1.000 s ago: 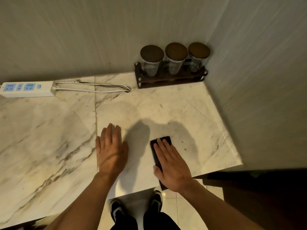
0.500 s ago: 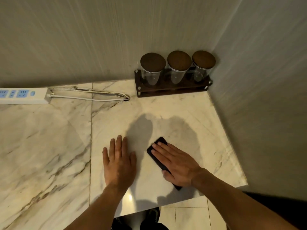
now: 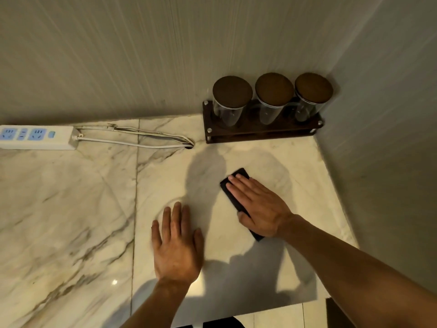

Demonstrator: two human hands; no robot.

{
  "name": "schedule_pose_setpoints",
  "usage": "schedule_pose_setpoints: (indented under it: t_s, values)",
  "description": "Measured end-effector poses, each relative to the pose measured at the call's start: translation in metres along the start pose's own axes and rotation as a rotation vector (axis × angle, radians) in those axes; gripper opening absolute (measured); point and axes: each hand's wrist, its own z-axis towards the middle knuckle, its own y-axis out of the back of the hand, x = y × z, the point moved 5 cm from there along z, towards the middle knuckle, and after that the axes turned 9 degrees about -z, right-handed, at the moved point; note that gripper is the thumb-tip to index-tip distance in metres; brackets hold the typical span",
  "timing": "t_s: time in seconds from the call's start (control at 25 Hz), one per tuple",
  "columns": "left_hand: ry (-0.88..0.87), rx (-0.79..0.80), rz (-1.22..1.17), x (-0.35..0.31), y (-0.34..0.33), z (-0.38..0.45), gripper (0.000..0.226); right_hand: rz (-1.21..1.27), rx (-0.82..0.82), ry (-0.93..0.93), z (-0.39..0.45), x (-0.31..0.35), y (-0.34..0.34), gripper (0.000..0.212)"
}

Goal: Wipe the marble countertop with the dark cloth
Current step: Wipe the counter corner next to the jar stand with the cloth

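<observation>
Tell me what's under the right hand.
The right hand presses flat on the dark cloth, which lies on the marble countertop. The cloth's middle is covered.

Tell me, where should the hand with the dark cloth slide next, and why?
Probably forward, toward the wooden rack of three glass jars. The right hand presses the dark folded cloth flat on the white marble countertop, and bare marble lies between cloth and rack. The left hand rests flat beside it.

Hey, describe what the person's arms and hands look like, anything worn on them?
Both forearms are bare, with no sleeves in view. The left hand and right hand show no gloves, rings, watch or wristband. Fingernails are short and plain.
</observation>
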Motion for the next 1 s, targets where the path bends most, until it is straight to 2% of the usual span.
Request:
schedule_pose_setpoints:
  t_s: [0.4,0.68,1.0]
  values:
    - [0.053,0.06,0.07,0.0,-0.001,0.001,0.063,0.032,-0.046,-0.293,0.045,-0.037,0.006,0.072]
    - [0.063,0.073,0.072,0.0,-0.003,0.002,0.063,0.18,-0.101,-0.697,0.056,-0.045,0.002,0.072]
    - [0.062,0.087,0.08,0.001,-0.003,0.0,0.064,0.317,-0.198,-1.043,0.041,-0.033,-0.001,0.07]
